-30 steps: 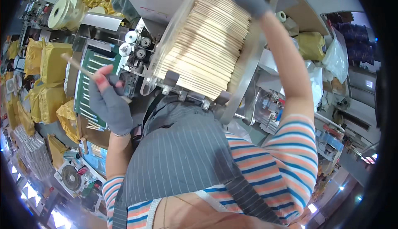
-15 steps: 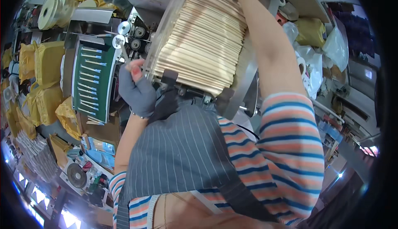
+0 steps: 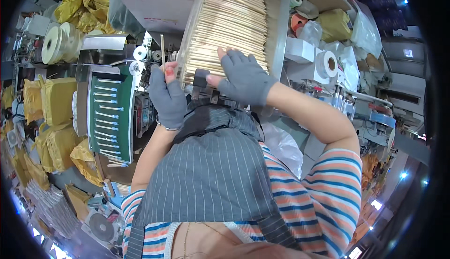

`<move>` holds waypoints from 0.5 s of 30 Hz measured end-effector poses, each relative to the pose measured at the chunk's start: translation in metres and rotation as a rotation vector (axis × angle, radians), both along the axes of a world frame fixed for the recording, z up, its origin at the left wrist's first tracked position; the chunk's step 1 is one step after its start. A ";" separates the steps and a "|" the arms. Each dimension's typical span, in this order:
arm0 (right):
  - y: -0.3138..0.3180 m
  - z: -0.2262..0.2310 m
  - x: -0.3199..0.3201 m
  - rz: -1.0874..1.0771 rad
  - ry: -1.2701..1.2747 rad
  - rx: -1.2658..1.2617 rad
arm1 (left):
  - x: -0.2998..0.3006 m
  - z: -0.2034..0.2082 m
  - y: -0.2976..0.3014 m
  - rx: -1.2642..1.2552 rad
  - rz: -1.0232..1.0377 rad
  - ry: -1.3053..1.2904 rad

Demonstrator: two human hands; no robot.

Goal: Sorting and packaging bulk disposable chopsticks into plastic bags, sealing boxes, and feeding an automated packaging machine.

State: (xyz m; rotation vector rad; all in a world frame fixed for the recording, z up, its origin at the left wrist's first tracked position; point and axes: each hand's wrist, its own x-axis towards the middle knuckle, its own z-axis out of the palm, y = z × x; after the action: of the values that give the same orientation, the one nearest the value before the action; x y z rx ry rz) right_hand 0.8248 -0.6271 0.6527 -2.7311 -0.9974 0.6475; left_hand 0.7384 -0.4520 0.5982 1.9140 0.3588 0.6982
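Observation:
My left hand [image 3: 167,98], in a grey fingerless glove, pinches a thin pale wooden stick [image 3: 162,48] that points upward beside the hopper. In front of me the clear-walled hopper [image 3: 186,38] is filled with a stack of pale wooden sticks [image 3: 229,17] lying crosswise. My right hand [image 3: 246,78], gloved the same way, rests with fingers spread over the near end of the stack. Its thumb is close to a dark bracket [image 3: 200,77] at the hopper's near edge.
Left of the hopper, metal rollers [image 3: 139,52] stand by a green conveyor belt [image 3: 123,137] carrying a row of sticks with blue-and-white bands. A control panel [image 3: 164,5] sits behind. Yellow wrapped packages [image 3: 58,99] line the left; a white tape roll [image 3: 326,64] is at right.
My right hand has come back from the far end of the stack to its near end. My left hand still holds the stick, now more upright. The view has shifted, bringing the control panel in.

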 end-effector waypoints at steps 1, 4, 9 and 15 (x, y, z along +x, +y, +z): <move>-0.004 0.003 -0.005 0.049 -0.009 0.022 | 0.000 -0.001 0.001 -0.001 -0.008 -0.001; -0.008 0.015 -0.017 0.137 -0.183 0.024 | 0.000 0.001 0.001 0.017 -0.020 -0.004; 0.004 -0.015 -0.006 0.231 -0.231 0.020 | 0.003 0.003 -0.001 0.047 -0.006 -0.004; 0.026 -0.031 0.043 0.278 -0.190 -0.173 | 0.002 0.006 -0.003 0.024 0.016 0.080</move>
State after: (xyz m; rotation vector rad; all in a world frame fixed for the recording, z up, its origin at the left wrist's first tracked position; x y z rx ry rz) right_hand 0.8675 -0.6014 0.6215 -2.8723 -1.4473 0.5436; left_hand 0.7405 -0.4549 0.6039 1.9676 0.4183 0.6407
